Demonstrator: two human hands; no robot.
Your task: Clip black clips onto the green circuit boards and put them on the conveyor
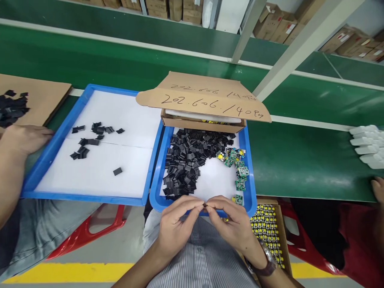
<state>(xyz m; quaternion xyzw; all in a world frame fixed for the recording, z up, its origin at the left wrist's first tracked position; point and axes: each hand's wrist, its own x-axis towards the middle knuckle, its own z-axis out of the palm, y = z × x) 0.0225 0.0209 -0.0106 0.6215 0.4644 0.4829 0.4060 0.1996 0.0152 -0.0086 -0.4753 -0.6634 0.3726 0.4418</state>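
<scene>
Hands together, left hand (179,228) and right hand (232,224) pinch a small dark piece (205,205) at the near edge of the blue plastic tray (251,180). Black plastic pieces (187,151) heap along its left edge; green circuit boards (242,172) line the right.

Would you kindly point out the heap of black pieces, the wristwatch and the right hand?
Heap of black pieces (188,154), head view, its middle.
Wristwatch (267,253), head view, its band.
Right hand (233,224), head view, near the thumb's base.
</scene>
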